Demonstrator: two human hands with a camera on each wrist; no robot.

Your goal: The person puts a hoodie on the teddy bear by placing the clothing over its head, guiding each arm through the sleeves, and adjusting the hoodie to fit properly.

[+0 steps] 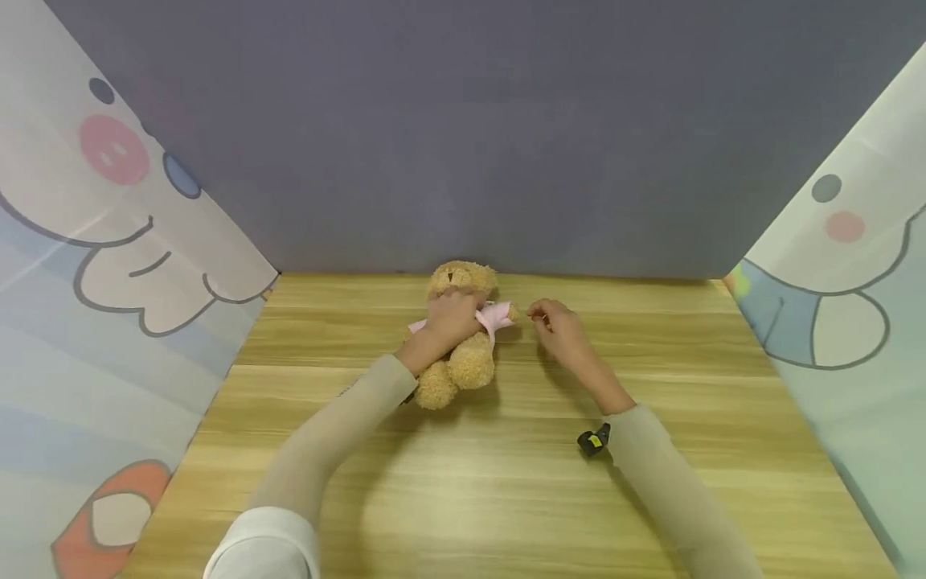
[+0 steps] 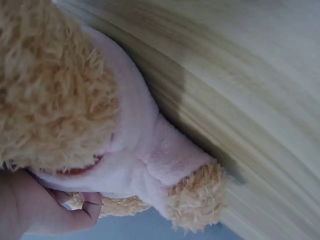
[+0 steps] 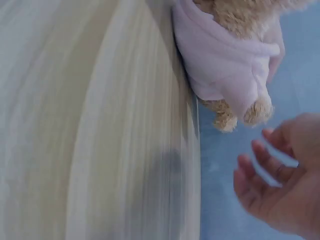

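A light-brown curly-furred teddy bear lies on its back on the wooden table, its head toward the grey wall. It wears a pink garment, whose sleeve ends at a furry paw. My left hand lies across the bear's chest; in the left wrist view its curled fingers hold the bear by the front of the garment. Just right of the sleeved paw, my right hand hovers with loosely bent fingers and nothing in them. In the right wrist view a gap separates these fingertips from the paw.
The wood-grain table meets a plain grey wall at the back. Cartoon-printed panels stand at the left and right. A small black device sits at my right cuff.
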